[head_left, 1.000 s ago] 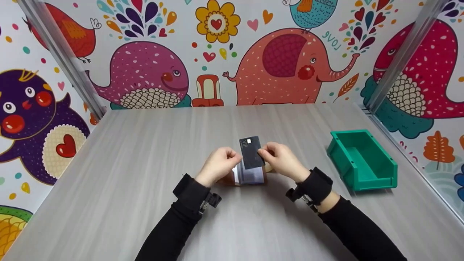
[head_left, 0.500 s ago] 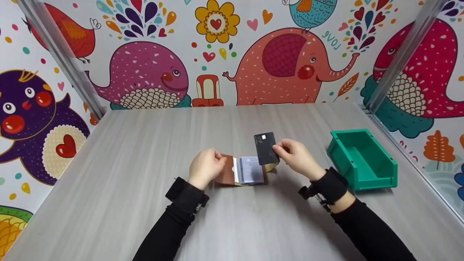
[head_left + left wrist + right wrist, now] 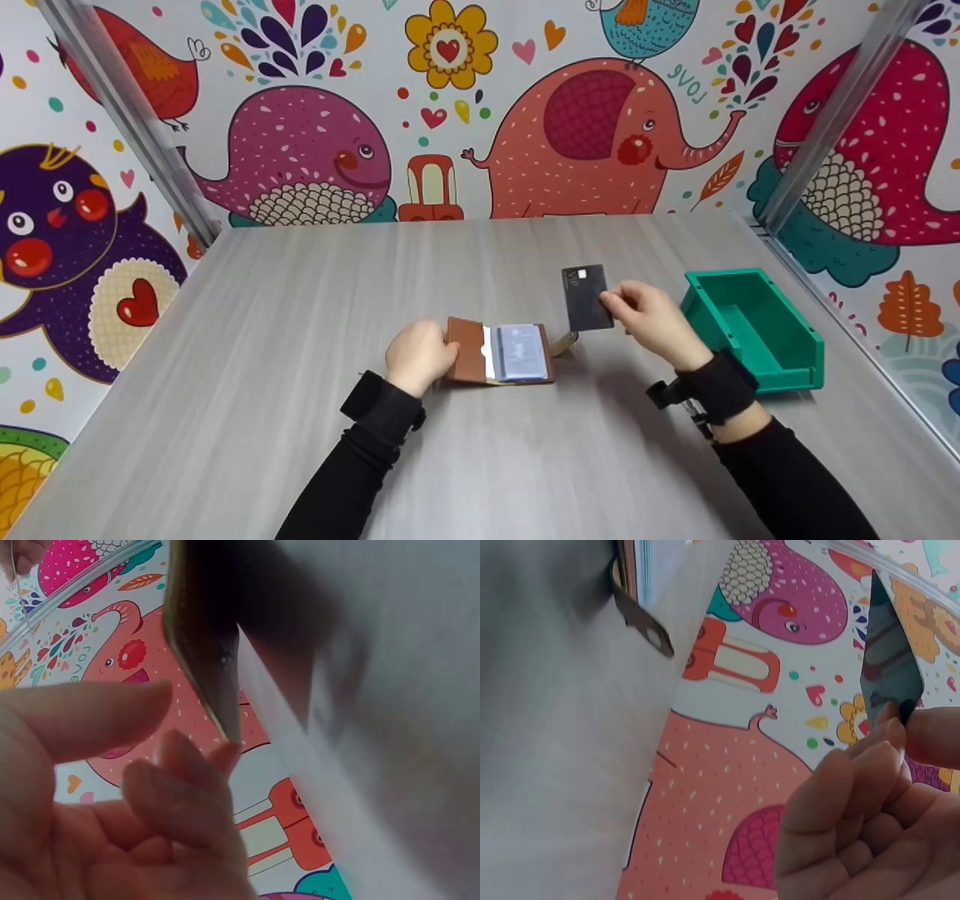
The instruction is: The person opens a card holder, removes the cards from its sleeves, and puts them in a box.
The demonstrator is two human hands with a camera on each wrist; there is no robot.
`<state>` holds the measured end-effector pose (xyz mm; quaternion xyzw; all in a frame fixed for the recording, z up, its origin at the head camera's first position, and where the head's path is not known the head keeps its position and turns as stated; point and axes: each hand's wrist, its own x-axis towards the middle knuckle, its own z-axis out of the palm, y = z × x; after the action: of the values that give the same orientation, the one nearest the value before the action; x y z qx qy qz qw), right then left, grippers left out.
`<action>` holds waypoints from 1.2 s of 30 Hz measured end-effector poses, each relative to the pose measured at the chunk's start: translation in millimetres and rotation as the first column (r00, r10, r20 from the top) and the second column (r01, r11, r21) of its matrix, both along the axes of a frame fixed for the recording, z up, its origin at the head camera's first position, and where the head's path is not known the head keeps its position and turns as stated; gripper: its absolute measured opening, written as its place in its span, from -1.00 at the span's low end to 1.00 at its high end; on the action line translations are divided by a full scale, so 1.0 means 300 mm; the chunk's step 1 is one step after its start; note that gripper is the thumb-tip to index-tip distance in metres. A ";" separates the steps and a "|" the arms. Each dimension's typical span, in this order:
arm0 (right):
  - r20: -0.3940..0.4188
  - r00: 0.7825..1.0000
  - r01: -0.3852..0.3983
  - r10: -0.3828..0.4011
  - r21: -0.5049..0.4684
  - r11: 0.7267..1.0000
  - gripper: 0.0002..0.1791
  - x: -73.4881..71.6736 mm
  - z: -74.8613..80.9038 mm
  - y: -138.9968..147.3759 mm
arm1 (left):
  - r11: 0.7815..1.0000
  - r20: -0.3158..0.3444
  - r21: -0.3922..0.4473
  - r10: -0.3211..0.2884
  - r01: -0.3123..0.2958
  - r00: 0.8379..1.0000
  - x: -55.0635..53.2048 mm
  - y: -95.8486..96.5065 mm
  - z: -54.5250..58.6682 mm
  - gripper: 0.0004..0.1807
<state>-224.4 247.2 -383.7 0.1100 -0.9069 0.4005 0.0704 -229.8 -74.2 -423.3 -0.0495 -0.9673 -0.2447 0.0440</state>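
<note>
Black card (image 3: 586,300) pinched by right hand (image 3: 654,319), between open wallet (image 3: 517,352) and green bin (image 3: 757,337) on right. Left hand (image 3: 418,356) at wallet's left edge; can't tell if gripping.

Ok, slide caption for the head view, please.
Right hand holding a black card, left hand at an open brown wallet, green bin at right.

The card (image 3: 589,304) is black, wallet (image 3: 466,361) brown, bin (image 3: 791,380) green, and tabletop (image 3: 315,300) streaked grey.

The head view looks forward and down over the table (image 3: 480,450); close wrist views face past left hand (image 3: 127,832) and right hand (image 3: 877,825) to the wall (image 3: 450,135), sharing its elephant (image 3: 585,165).
</note>
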 end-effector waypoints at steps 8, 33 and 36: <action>0.010 0.999 0.036 -0.036 -0.010 0.999 -0.69 0.007 0.035 0.072 | 0.998 0.049 -0.067 -0.001 0.004 0.999 -0.003 -0.007 -0.010 -0.64; 0.053 0.990 0.130 -0.129 -0.012 0.991 -0.54 0.043 0.097 0.359 | 0.992 0.123 -0.127 0.001 0.015 0.992 -0.008 -0.003 -0.033 -0.75; 0.059 0.990 0.129 -0.127 -0.030 0.991 -0.57 0.044 0.095 0.397 | 0.990 0.124 -0.138 0.002 0.015 0.992 -0.008 0.000 -0.033 -0.76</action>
<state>-211.3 366.1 -355.1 0.0390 -0.9068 0.4136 0.0721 -232.1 -74.2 -433.2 -0.0404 -0.9827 -0.1794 -0.0206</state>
